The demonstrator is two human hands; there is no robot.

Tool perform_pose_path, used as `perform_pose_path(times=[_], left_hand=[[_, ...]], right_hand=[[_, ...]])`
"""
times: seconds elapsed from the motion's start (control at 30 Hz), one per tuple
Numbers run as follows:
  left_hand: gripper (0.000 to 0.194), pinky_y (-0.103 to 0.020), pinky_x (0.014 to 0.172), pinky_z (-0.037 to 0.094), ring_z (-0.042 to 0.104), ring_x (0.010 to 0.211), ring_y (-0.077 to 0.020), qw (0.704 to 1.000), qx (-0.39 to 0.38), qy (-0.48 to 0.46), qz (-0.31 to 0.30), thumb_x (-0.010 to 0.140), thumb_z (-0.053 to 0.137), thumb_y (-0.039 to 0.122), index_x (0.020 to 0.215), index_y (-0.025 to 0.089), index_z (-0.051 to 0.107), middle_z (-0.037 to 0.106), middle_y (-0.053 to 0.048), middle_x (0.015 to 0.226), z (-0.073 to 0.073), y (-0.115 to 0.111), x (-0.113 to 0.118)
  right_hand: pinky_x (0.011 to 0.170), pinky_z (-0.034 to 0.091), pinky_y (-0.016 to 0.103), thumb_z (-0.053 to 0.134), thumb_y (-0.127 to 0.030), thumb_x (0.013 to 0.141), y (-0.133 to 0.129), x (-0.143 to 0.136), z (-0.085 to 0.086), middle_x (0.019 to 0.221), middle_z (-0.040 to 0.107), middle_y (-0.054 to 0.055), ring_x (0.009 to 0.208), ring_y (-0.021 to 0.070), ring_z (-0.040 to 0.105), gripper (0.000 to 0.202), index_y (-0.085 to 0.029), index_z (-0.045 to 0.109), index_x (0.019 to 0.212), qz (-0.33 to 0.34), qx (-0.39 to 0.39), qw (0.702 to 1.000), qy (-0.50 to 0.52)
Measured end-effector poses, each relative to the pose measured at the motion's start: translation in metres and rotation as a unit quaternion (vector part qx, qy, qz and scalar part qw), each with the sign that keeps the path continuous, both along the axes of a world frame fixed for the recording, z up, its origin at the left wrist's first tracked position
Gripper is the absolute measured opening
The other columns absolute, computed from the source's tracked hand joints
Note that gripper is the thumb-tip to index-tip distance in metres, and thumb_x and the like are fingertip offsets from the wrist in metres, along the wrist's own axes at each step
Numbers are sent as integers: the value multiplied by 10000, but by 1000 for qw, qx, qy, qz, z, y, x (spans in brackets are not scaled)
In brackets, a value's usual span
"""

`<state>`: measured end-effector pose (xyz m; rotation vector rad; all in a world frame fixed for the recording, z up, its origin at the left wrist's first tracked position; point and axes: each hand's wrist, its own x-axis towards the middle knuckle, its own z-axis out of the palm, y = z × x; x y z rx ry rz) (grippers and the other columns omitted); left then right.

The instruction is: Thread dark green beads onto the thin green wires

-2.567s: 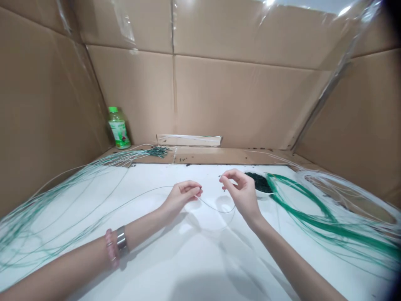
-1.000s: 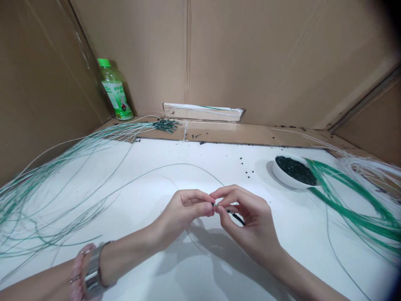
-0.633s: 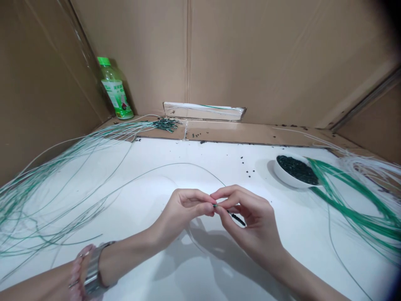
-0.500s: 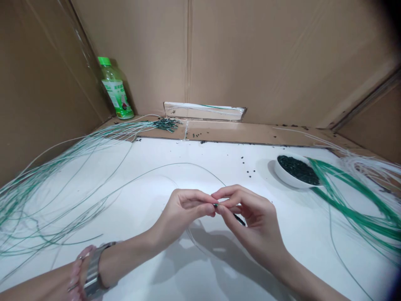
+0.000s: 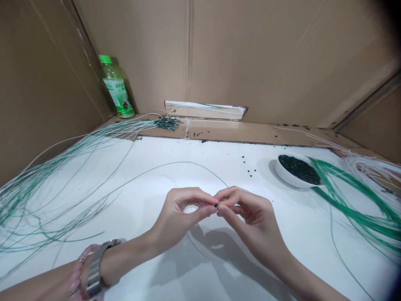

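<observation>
My left hand (image 5: 184, 209) and my right hand (image 5: 247, 217) meet at the fingertips above the white tabletop (image 5: 213, 154). Between them shows a tiny dark green bead (image 5: 215, 205), pinched by my left thumb and forefinger. A thin green cord (image 5: 188, 162) arches in from the left and runs down behind my right fingers, which are closed in a pinch; the part inside the grip is hidden. Off to the right stands a white bowl (image 5: 286, 179) filled with dark beads (image 5: 299, 169).
Loose green and white cords (image 5: 62, 167) spread across the left side, their beaded ends (image 5: 169, 123) bunched at the back. Green cord coils (image 5: 354, 196) lie right of the bowl. A green bottle (image 5: 117, 92) stands against the cardboard wall (image 5: 250, 54). Stray beads (image 5: 250, 175) dot the table.
My left fingers have bowed outward, opening a gap behind the pinch. A dark strand visible under my right hand earlier is now out of sight. Both hands stay in about the same place.
</observation>
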<state>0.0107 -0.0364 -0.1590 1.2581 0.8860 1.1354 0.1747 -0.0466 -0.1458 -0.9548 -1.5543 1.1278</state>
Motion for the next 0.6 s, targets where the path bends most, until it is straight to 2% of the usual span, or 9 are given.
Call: perform_pose_path(times=[0.23, 0.33, 0.47, 0.6], left_hand=[[33, -216, 593, 476, 600, 616, -110, 1000, 8, 2, 16, 710, 729, 203, 730, 229, 734, 688, -6, 690, 1, 0, 1], [99, -231, 630, 475, 601, 650, -115, 997, 61, 25, 35, 722, 719, 179, 787, 253, 731, 691, 0, 718, -1, 0, 0], [98, -261, 621, 459, 594, 645, -132, 986, 147, 65, 42, 738, 699, 152, 740, 244, 732, 677, -11, 685, -2, 1, -2], [79, -274, 611, 459, 589, 632, -141, 985, 149, 69, 56, 729, 708, 159, 724, 235, 731, 673, -21, 675, -1, 2, -1]], right_hand=[[534, 526, 206, 624, -187, 797, -3, -2, -2, 799, 687, 49, 711, 130, 634, 129, -186, 631, 669, -48, 39, 998, -24], [517, 503, 199, 628, -208, 793, -3, -3, -3, 792, 691, 47, 723, 138, 642, 144, -185, 619, 651, -63, 46, 996, -50], [491, 479, 192, 618, -230, 798, -3, -4, -3, 764, 692, 41, 691, 132, 638, 163, -185, 613, 641, -73, 45, 995, -60], [483, 479, 199, 623, -247, 798, -5, -5, -4, 746, 688, 41, 689, 138, 636, 167, -189, 621, 641, -84, 35, 995, -48]])
